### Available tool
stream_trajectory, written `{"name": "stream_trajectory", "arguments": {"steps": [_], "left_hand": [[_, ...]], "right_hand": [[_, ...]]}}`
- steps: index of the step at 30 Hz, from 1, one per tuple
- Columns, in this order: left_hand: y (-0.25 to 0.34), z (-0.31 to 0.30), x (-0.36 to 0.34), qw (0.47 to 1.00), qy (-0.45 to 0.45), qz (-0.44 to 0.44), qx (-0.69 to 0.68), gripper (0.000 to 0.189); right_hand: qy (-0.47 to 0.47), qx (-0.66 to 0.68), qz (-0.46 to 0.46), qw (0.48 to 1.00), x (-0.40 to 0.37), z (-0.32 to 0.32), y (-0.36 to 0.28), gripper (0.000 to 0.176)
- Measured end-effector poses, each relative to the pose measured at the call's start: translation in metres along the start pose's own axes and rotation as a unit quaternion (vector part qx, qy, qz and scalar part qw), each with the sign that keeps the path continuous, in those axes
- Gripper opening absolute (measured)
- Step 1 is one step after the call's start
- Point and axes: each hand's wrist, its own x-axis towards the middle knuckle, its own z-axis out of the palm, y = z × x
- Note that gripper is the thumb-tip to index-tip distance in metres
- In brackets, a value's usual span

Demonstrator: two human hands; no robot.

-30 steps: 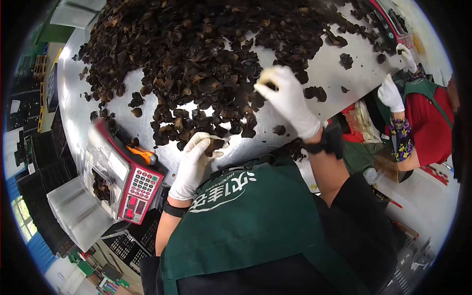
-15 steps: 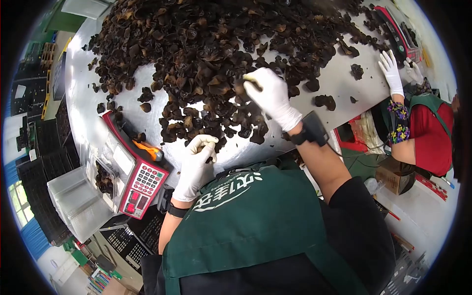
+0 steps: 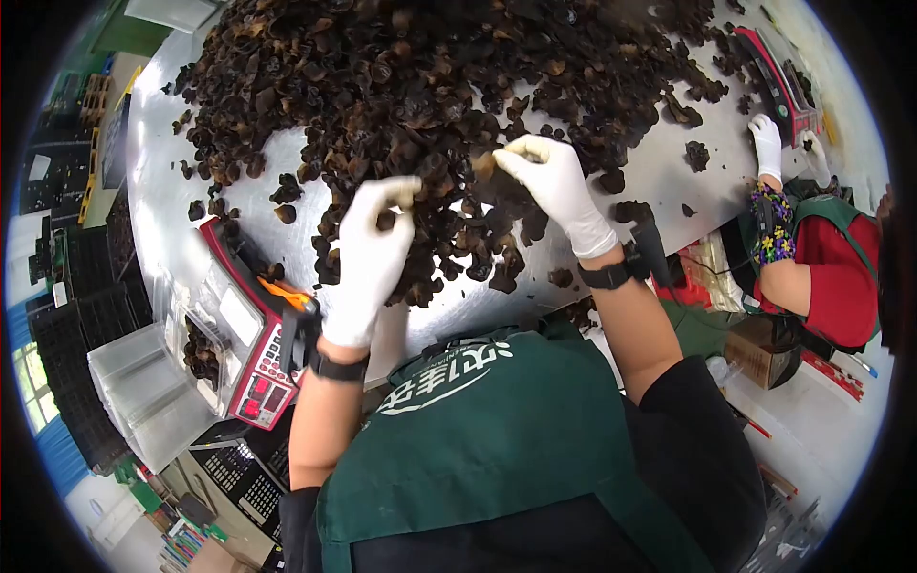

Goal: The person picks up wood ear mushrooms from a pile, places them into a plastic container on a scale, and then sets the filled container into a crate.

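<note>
Dark, curled, fungus-like pieces (image 3: 315,105) are heaped across the top of the frame on a metal tabletop (image 3: 158,158), with looser ones scattered toward the centre. Just right of centre, a brown piece (image 3: 484,169) is pinched between the thumb and fingers of the white-gloved right hand (image 3: 556,181), held over the heap's near edge. The left hand (image 3: 375,244), also white-gloved, is curled left of centre above the loose pieces; its fingertips are blurred, and whether anything is gripped there cannot be told. At left, a red scale (image 3: 272,368) is topped by a clear box (image 3: 202,344) in which more dark pieces are contained. Clear trays (image 3: 153,396) are stacked at lower left. At upper right, a co-worker's gloved hand (image 3: 766,143) is seen beside a second red scale (image 3: 769,86).
</note>
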Motion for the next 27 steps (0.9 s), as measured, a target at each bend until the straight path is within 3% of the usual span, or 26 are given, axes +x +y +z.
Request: {"name": "stream_trajectory", "arguments": {"steps": [3,4,5,7,8,11,12,16,19,20,21,22,24,26,27], "left_hand": [[-0.006,0.018,0.059,0.988,0.043,0.117,0.096,0.029],[-0.010,0.027,0.074,0.984,0.046,0.105,0.135,0.031],[-0.014,0.034,0.086,0.979,0.049,0.094,0.174,0.033],[-0.046,0.043,0.099,0.955,0.043,0.153,0.251,0.038],[-0.060,0.041,0.098,0.959,-0.002,0.113,0.262,0.042],[-0.070,0.033,0.102,0.994,0.043,0.025,0.101,0.029],[-0.056,0.024,0.098,0.998,0.016,-0.064,-0.002,0.023],[-0.026,-0.001,0.071,0.925,-0.041,-0.203,-0.319,0.031],[-0.016,-0.010,0.046,0.886,-0.011,-0.199,-0.418,0.033],[-0.017,-0.014,0.040,0.878,0.012,-0.188,-0.441,0.034],[-0.013,-0.024,0.033,0.884,0.022,-0.175,-0.433,0.037],[-0.017,-0.031,0.022,0.977,0.034,-0.106,-0.184,0.041],[-0.032,-0.041,0.000,0.988,0.077,-0.106,-0.082,0.046],[-0.048,-0.053,-0.029,0.962,0.081,-0.170,-0.195,0.027],[-0.045,-0.056,-0.040,0.989,0.054,-0.135,-0.028,0.021]], "right_hand": [[-0.019,-0.230,-0.047,0.972,-0.011,0.001,-0.004,0.024],[-0.036,-0.269,-0.030,0.962,-0.014,0.004,-0.004,0.026],[-0.055,-0.282,-0.034,0.957,-0.018,0.006,-0.006,0.024],[-0.062,-0.274,-0.079,0.957,-0.025,0.009,-0.005,0.020],[-0.061,-0.276,-0.115,0.952,-0.028,0.008,-0.003,0.017],[-0.040,-0.245,-0.110,0.962,-0.031,0.003,-0.002,0.017],[-0.055,-0.229,-0.079,0.968,-0.030,0.000,-0.005,0.018],[-0.068,-0.214,-0.113,0.968,-0.022,-0.001,-0.002,0.020],[-0.019,-0.249,-0.158,0.955,-0.013,0.003,0.001,0.034],[-0.007,-0.283,-0.144,0.948,-0.010,0.003,-0.002,0.049],[0.006,-0.305,-0.138,0.942,-0.007,0.003,-0.002,0.058],[-0.015,-0.325,-0.130,0.937,-0.006,0.004,0.000,0.060],[-0.083,-0.340,-0.137,0.926,-0.010,0.005,0.006,0.062],[-0.109,-0.352,-0.154,0.917,-0.021,0.008,0.015,0.042],[-0.122,-0.358,-0.152,0.913,-0.025,0.006,0.019,0.032]]}}
